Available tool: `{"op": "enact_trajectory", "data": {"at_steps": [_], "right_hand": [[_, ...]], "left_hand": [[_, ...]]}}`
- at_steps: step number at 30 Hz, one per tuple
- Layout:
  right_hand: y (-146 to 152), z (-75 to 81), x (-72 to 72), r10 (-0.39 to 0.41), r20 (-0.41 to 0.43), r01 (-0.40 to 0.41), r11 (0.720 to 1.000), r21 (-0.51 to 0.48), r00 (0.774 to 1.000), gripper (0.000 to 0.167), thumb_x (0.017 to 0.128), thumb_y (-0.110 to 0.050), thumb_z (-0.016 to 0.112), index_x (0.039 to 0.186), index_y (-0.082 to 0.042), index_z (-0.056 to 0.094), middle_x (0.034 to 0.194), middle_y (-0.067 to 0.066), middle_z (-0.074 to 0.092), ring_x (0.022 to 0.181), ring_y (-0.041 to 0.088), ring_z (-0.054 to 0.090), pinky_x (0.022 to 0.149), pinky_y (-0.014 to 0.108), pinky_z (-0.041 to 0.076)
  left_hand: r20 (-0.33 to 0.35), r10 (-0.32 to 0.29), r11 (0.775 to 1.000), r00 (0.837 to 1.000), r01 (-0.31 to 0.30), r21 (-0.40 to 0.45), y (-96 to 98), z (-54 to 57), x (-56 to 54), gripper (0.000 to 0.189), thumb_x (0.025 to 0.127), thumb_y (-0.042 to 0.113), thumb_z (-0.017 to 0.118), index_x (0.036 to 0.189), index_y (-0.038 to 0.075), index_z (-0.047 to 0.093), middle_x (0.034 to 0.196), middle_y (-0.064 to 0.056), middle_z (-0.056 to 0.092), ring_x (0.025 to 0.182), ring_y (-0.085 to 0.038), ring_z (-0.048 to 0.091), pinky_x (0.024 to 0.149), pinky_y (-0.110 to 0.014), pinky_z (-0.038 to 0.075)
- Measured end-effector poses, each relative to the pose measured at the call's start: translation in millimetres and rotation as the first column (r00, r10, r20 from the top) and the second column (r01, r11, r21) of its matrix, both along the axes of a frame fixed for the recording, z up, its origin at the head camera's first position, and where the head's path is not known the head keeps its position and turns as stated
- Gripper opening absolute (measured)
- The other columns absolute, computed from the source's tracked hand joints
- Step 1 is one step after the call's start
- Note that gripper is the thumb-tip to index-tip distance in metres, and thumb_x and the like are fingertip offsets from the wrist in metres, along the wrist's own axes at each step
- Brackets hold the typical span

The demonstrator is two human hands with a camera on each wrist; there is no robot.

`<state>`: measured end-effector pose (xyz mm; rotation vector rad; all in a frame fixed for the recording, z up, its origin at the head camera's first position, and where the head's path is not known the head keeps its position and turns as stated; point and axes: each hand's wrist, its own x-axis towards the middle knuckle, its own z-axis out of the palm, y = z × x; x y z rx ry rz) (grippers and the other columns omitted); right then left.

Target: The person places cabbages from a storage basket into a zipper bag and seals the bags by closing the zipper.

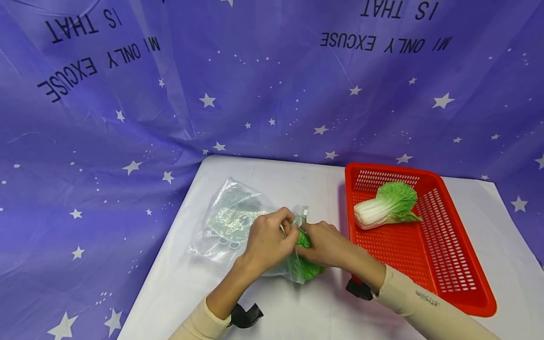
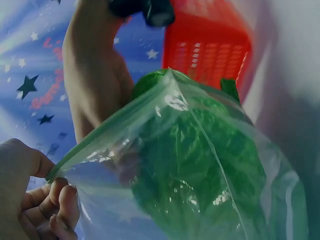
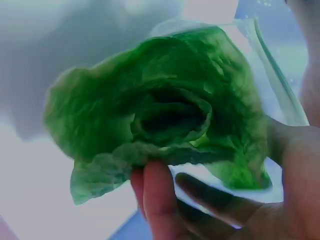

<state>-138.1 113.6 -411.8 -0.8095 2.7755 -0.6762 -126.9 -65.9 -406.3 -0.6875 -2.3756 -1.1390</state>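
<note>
A: Left side first?

B: Your left hand (image 1: pixel 269 241) is pinching the mouth edge of a clear bag (image 2: pixel 275 202), thumb and fingers together on the film.

A: And right?

B: Your right hand (image 1: pixel 330 243) is clamping a green cabbage (image 1: pixel 312 270), fingers curling round its leafy end.

A: Cabbage position?

B: Sitting partly inside the bag, between your two hands. Its leafy end is poking out of the mouth, facing your right wrist camera. Film is covering the rest in your left wrist view.

A: Left of that?

B: Crumpled plastic (image 1: pixel 233 212) is lying on the white-covered bench (image 1: pixel 297 314), just beyond your left hand. Can't tell whether it's joining your bag.

A: Right of that?

B: A red basket (image 1: pixel 391 250) is standing near your right forearm. A second cabbage (image 1: pixel 387 203) is lying inside, toward its far end, pale stalk pointing left, leaves right.

A: Backdrop?

B: Purple-blue cloth (image 1: pixel 255 104) with white stars is hanging behind the bench.
</note>
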Motion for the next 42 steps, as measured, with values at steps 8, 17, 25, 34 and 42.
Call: {"op": "enact_trajectory", "data": {"at_steps": [8, 17, 25, 34, 42], "right_hand": [[39, 33.3, -18.1, -0.141, -0.108, 0.118, 0.974, -0.194, 0.984, 0.018, 0.095, -0.021, 0.065, 0.097, -0.005, 0.073, 0.082, 0.003, 0.070, 0.059, 0.006, 0.061, 0.056, 0.031, 0.052], [50, 25.8, -33.9, 0.131, 0.197, -0.088, 0.973, -0.213, 0.972, 0.007, 0.090, -0.008, 0.066, 0.094, -0.005, 0.071, 0.077, -0.002, 0.068, 0.054, 0.009, 0.062, 0.050, 0.029, 0.052], [46, 16.7, -23.0, 0.259, 0.347, -0.160, 0.943, -0.291, 0.901, 0.006, 0.089, -0.008, 0.068, 0.088, -0.013, 0.070, 0.077, -0.007, 0.069, 0.056, 0.013, 0.065, 0.049, 0.031, 0.053], [41, 7.6, -17.7, 0.295, 0.389, -0.162, 0.927, -0.338, 0.873, 0.008, 0.091, -0.003, 0.061, 0.089, -0.008, 0.067, 0.073, -0.003, 0.068, 0.055, 0.018, 0.065, 0.045, 0.031, 0.052], [44, 29.5, -19.4, 0.180, 0.171, -0.139, 0.964, -0.227, 0.969, 0.022, 0.083, -0.001, 0.054, 0.067, -0.013, 0.061, 0.055, -0.012, 0.055, 0.045, 0.007, 0.056, 0.041, 0.025, 0.044]], "left_hand": [[-0.029, 0.042, 0.990, 0.999, -0.038, 0.135, -20.9, 23.8, -8.0, 0.002, 0.083, 0.006, 0.065, 0.082, 0.008, 0.065, 0.062, 0.010, 0.055, 0.050, 0.000, 0.051, 0.049, -0.021, 0.045], [-0.052, -0.003, 0.971, 0.999, 0.015, 0.237, -22.7, 46.6, -9.9, 0.003, 0.085, 0.004, 0.062, 0.085, 0.006, 0.065, 0.065, 0.007, 0.058, 0.053, -0.005, 0.054, 0.050, -0.023, 0.048], [0.015, -0.018, 0.958, 1.000, 0.013, 0.288, -25.3, 50.3, -7.6, 0.007, 0.085, 0.000, 0.063, 0.086, 0.006, 0.066, 0.068, 0.005, 0.061, 0.055, -0.006, 0.057, 0.052, -0.025, 0.050], [0.062, -0.006, 0.952, 0.998, -0.013, 0.305, -26.7, 48.6, -4.7, 0.008, 0.087, 0.001, 0.064, 0.087, 0.008, 0.066, 0.070, 0.005, 0.062, 0.054, -0.008, 0.057, 0.051, -0.027, 0.050], [0.029, 0.011, 0.957, 1.000, -0.019, 0.289, -40.8, 57.2, -7.2, 0.007, 0.086, 0.000, 0.065, 0.086, 0.007, 0.067, 0.069, 0.006, 0.064, 0.055, -0.008, 0.058, 0.052, -0.025, 0.051]]}}
